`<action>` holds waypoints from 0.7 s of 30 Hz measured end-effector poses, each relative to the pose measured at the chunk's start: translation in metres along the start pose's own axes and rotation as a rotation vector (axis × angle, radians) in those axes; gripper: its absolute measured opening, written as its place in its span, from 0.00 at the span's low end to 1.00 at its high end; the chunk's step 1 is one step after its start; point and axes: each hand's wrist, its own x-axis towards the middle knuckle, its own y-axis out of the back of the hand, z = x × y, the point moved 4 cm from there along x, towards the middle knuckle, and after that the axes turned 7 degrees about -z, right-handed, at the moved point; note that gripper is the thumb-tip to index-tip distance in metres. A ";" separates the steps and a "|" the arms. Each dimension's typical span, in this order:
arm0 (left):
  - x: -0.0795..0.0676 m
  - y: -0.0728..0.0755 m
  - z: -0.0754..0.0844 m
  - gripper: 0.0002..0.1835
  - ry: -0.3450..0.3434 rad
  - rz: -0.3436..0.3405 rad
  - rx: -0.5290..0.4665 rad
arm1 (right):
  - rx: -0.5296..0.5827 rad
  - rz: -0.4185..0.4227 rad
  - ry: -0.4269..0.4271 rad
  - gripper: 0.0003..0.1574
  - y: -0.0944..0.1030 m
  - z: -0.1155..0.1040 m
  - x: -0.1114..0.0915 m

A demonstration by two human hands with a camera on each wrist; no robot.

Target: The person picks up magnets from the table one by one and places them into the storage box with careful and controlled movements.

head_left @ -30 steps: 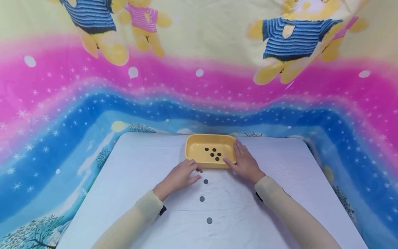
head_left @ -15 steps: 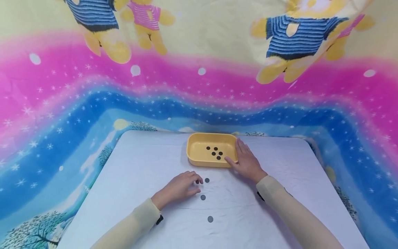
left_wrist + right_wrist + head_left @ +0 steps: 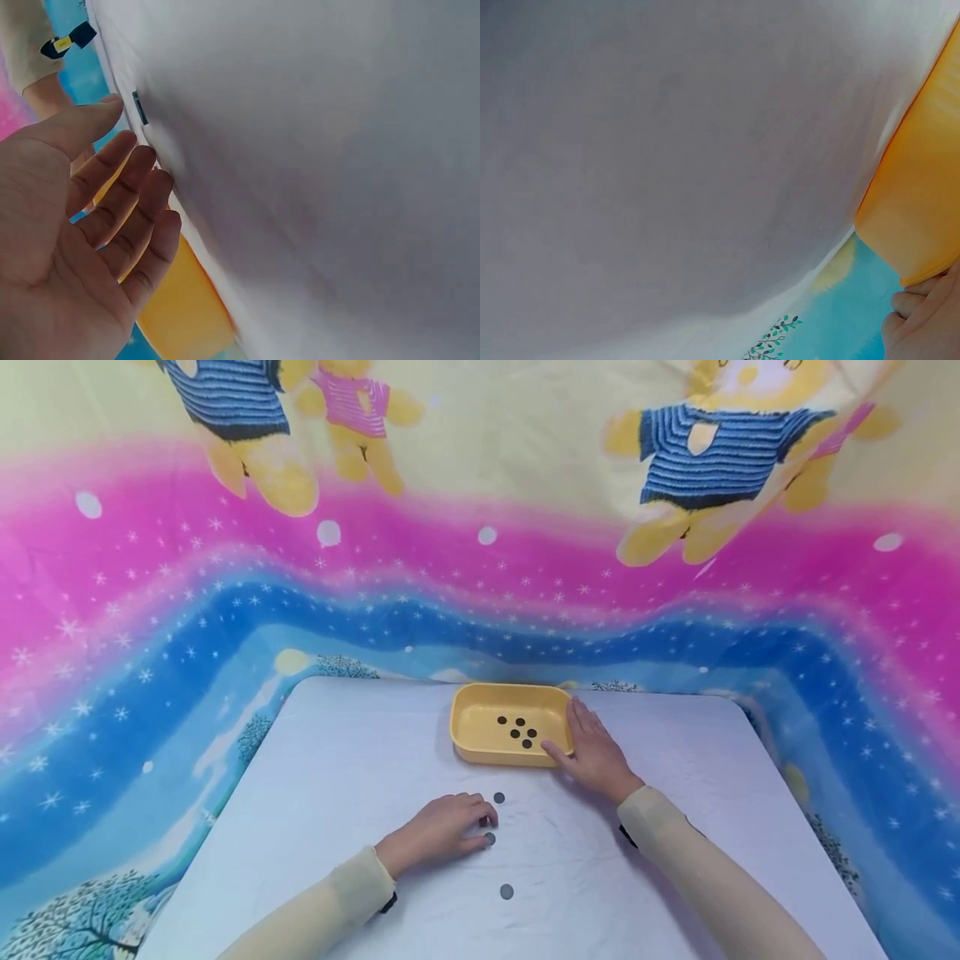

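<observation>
In the head view my left hand is low over the white table, fingers loosely bent. Its thumb tip overlaps the edge of a small dark grey disc. The left wrist view shows a bare palm and parted fingers, with a disc lying just past the thumb. Two more discs lie in line with it, a farther disc and a nearer disc. At the back, my right hand holds the right end of a yellow box, thumb over the front rim, fingers along the side.
Several dark discs lie flat on the box floor. The white table has rounded back corners and a slightly wrinkled cover. Behind and around it hangs a patterned cloth with printed bears and snowflakes.
My left hand has come away from the box's front edge toward me, past the farthest table disc to the middle one. The right hand stays on the box, and the discs keep their places.
</observation>
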 end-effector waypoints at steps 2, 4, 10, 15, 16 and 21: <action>0.001 -0.002 0.000 0.12 -0.001 -0.004 0.021 | -0.002 -0.002 -0.003 0.68 -0.001 0.001 0.000; 0.002 -0.004 0.000 0.11 -0.005 -0.002 0.041 | -0.001 -0.005 -0.005 0.68 -0.001 0.001 0.000; 0.002 -0.006 0.000 0.09 -0.004 0.003 0.063 | -0.010 0.006 0.004 0.67 0.000 0.000 0.001; 0.002 -0.005 0.001 0.09 -0.008 0.005 0.065 | -0.014 0.007 0.003 0.67 0.000 0.001 0.000; 0.002 -0.005 0.001 0.08 -0.009 0.005 0.068 | -0.011 0.004 0.001 0.67 0.000 0.000 0.000; 0.002 -0.006 0.002 0.07 -0.012 0.010 0.077 | -0.004 0.002 -0.001 0.68 0.000 0.000 -0.001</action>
